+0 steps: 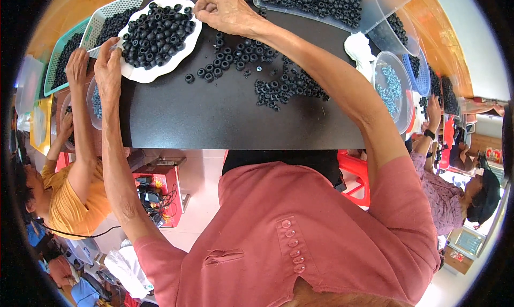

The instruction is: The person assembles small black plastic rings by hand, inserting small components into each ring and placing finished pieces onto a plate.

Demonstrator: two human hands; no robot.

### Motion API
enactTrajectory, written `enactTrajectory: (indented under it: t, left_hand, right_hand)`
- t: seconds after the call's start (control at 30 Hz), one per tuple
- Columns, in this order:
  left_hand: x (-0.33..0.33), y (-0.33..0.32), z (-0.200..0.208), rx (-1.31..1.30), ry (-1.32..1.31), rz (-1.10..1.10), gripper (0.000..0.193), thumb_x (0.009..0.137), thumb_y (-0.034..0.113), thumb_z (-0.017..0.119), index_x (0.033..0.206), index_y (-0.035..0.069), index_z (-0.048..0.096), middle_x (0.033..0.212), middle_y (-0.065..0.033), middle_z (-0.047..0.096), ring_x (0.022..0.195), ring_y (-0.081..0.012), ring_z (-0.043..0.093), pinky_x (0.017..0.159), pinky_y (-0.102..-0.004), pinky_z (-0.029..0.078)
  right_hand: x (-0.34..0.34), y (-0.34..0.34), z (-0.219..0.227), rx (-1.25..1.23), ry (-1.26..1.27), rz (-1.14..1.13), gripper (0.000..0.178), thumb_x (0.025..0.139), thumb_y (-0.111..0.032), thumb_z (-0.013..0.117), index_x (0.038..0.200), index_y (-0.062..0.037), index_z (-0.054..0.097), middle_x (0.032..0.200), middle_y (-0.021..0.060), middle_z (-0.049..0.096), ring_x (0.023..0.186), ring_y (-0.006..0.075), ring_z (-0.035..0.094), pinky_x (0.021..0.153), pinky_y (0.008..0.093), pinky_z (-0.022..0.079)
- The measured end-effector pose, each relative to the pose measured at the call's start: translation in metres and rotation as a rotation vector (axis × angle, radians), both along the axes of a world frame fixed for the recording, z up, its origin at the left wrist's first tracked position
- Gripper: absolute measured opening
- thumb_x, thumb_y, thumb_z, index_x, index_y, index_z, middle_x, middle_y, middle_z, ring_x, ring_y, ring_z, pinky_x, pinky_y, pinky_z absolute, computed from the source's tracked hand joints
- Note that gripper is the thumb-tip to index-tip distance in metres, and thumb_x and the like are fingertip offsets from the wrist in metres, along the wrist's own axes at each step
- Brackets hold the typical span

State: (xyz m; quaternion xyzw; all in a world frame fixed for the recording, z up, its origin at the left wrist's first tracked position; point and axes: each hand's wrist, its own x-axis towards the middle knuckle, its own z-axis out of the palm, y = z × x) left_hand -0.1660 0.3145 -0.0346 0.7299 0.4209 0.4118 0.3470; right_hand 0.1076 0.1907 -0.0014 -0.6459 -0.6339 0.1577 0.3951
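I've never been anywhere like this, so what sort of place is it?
Probably a small hand-work workshop: loose black pieces lie on the dark table, more fill a white plate, and a person in orange and another in purple are nearby on either side.

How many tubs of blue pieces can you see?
2: a clear tub by the right edge of the dark table, and a second tub by its left edge, partly hidden by the left forearm. More may be hidden.
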Motion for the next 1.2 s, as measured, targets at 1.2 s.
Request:
enactTrajectory:
  t: [1.2]
  left_hand:
    - [0.011, -0.015, -0.006, -0.008, 0.010, -0.009, 0.027, 0.091, 0.015, 0.050, 0.108, -0.001, 0.063, 0.092, -0.0038, 0.063, 0.084, -0.0114, 0.053, 0.077, -0.0247, 0.042]
  right_hand:
    - [0.010, -0.045, -0.005, 0.184, -0.468, -0.086, 0.027, 0.076, -0.022, 0.059, 0.097, -0.0062, 0.067, 0.103, 0.0106, 0.060, 0.094, 0.0279, 0.053, 0.078, 0.0448, 0.042]
